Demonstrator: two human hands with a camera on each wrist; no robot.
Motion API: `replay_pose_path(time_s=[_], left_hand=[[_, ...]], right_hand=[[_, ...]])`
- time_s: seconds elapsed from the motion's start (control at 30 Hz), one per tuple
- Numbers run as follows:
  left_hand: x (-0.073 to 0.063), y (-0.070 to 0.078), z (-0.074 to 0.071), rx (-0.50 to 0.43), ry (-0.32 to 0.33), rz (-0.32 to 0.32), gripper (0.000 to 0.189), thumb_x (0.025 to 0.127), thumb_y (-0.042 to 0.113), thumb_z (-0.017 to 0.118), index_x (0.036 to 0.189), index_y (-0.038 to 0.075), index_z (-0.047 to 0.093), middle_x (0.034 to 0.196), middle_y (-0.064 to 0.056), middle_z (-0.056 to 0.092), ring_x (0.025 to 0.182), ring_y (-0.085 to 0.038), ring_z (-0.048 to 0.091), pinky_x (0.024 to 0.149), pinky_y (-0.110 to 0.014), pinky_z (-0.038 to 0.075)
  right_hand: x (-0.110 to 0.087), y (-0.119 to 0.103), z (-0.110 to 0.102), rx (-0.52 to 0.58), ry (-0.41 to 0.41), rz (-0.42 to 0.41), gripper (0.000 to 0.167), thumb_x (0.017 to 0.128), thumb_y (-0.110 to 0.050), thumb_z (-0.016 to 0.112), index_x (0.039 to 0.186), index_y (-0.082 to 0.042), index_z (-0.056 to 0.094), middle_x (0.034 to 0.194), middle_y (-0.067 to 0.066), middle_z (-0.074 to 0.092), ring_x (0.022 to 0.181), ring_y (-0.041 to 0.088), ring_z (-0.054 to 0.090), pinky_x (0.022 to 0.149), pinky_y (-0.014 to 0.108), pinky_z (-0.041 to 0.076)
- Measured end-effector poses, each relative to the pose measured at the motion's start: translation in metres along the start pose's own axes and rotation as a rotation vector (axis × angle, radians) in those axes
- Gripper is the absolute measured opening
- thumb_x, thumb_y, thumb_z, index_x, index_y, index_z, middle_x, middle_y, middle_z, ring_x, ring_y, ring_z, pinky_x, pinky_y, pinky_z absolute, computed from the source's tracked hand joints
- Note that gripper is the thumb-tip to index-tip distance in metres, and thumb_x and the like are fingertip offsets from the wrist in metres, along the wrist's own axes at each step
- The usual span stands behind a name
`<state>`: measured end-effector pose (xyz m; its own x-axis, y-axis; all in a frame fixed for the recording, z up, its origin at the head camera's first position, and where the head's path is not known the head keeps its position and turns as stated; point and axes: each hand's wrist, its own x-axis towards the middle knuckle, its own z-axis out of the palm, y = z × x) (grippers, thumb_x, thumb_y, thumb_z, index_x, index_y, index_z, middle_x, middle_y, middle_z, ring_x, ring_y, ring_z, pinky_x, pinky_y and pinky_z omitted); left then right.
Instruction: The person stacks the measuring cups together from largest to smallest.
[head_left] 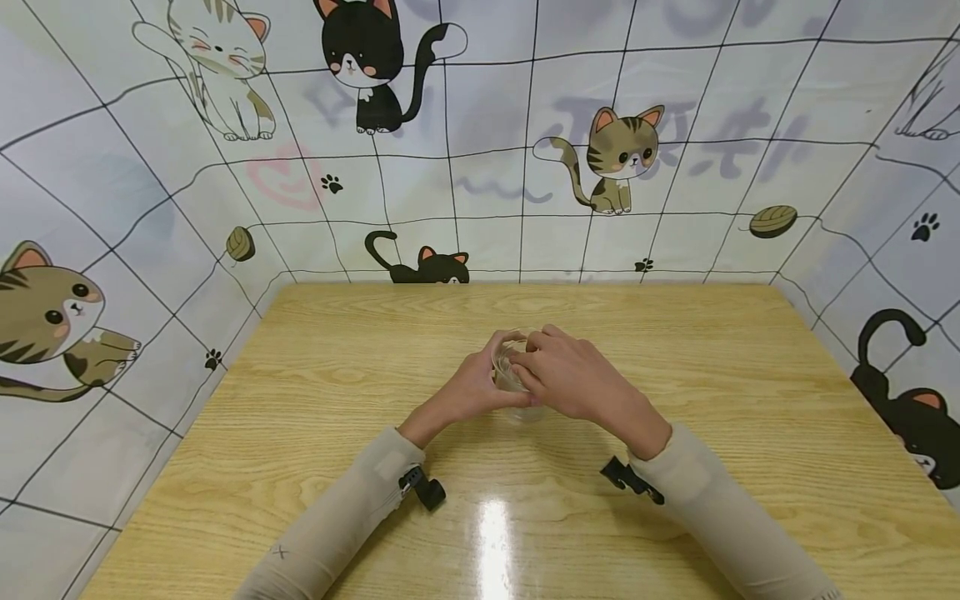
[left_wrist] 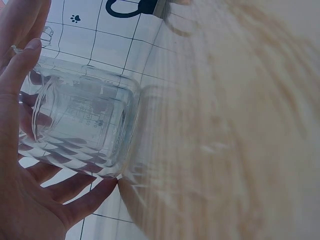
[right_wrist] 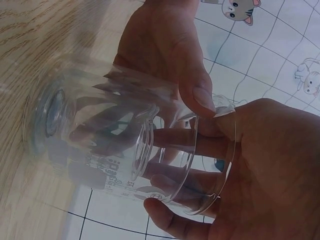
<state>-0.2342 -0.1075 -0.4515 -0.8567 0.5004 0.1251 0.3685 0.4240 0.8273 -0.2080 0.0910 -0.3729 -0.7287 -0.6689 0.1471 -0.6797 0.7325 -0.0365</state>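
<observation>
A clear cup [head_left: 522,413] with pale printed marks on its wall stands on the wooden table, low in front of me. My left hand [head_left: 476,383] wraps round its side, fingers on the far side and thumb toward me; the left wrist view shows those fingers spread along the cup wall [left_wrist: 82,125]. My right hand [head_left: 573,375] grips at the mouth. In the right wrist view, its fingers [right_wrist: 175,142] reach inside the rim and one digit [right_wrist: 167,215] lies along the outside. Several round edges show through the cup near the mouth; whether a second vessel sits inside, I cannot tell.
The wooden table [head_left: 337,358] extends on all sides of the hands, with a bright reflection near the front. White grid sheets printed with cats [head_left: 487,183] hang behind and at both sides. Black straps [head_left: 423,487] hang from both sleeves.
</observation>
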Motion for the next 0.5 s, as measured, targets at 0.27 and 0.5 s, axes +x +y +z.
replay_pose_path(time_s=[0.27, 0.5], left_hand=[[-0.0003, -0.0003, 0.0002, 0.004, -0.001, 0.004, 0.09, 0.082, 0.04, 0.086, 0.155, 0.032, 0.033, 0.139, 0.002, 0.063, 0.064, -0.009, 0.047, 0.065, -0.029, 0.044], [-0.0006, -0.0003, 0.0001, -0.006, -0.003, -0.004, 0.091, 0.082, 0.041, 0.085, 0.156, 0.029, 0.033, 0.143, 0.001, 0.061, 0.072, -0.013, 0.053, 0.066, -0.03, 0.047]], right_hand=[[0.0001, -0.0004, 0.0003, -0.003, 0.005, -0.003, 0.032, 0.109, -0.031, 0.05, 0.118, -0.017, 0.077, 0.11, 0.007, 0.07, 0.101, 0.024, 0.061, 0.068, 0.036, 0.057], [0.0, -0.0007, 0.0001, -0.006, 0.009, -0.004, 0.032, 0.11, -0.032, 0.049, 0.118, -0.018, 0.077, 0.109, 0.007, 0.07, 0.099, 0.023, 0.06, 0.066, 0.035, 0.056]])
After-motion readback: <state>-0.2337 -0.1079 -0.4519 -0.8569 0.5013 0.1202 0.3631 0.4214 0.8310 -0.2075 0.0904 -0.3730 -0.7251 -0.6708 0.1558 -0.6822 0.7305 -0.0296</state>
